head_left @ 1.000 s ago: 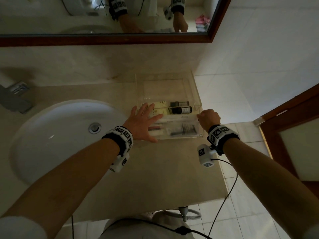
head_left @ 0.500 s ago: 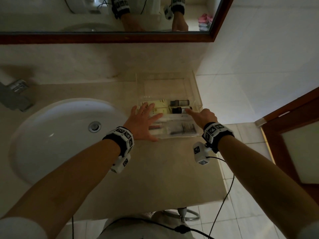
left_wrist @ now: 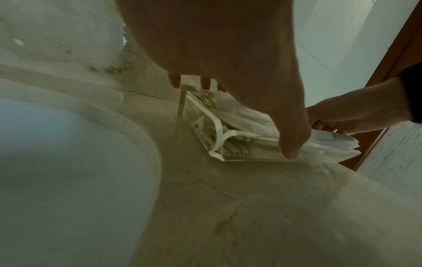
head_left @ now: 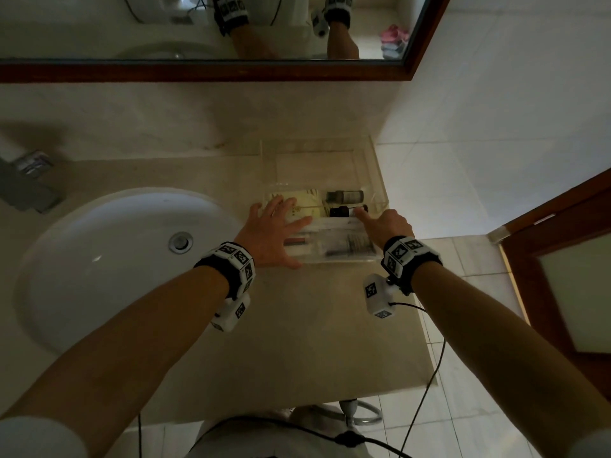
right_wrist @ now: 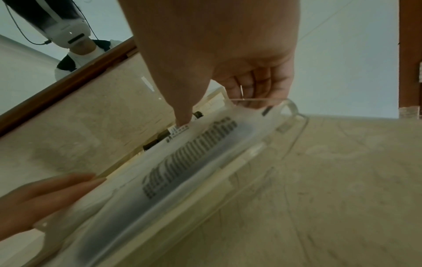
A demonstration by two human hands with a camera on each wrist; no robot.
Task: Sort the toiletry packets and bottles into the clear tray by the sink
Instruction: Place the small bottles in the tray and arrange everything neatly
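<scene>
clear glossy plastic tray (head_left: 380, 180), matt beige stone counter (head_left: 314, 325), smooth white ceramic sink (head_left: 99, 259), wood-framed mirror (head_left: 198, 74).

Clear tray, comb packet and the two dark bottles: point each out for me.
clear tray (head_left: 380, 180): head view, on its bare right wall.
comb packet (right_wrist: 189, 162): right wrist view, on the dark comb teeth inside the wrapper.
dark bottles (head_left: 344, 195): head view, on the body of the farther bottle.

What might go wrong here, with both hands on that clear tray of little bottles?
The tray sits at the counter's right edge; a push from the left hand might slide it toward the drop. The right hand has its thumb on a lying bottle, which may roll. The packets overlap loosely and may slip.
</scene>
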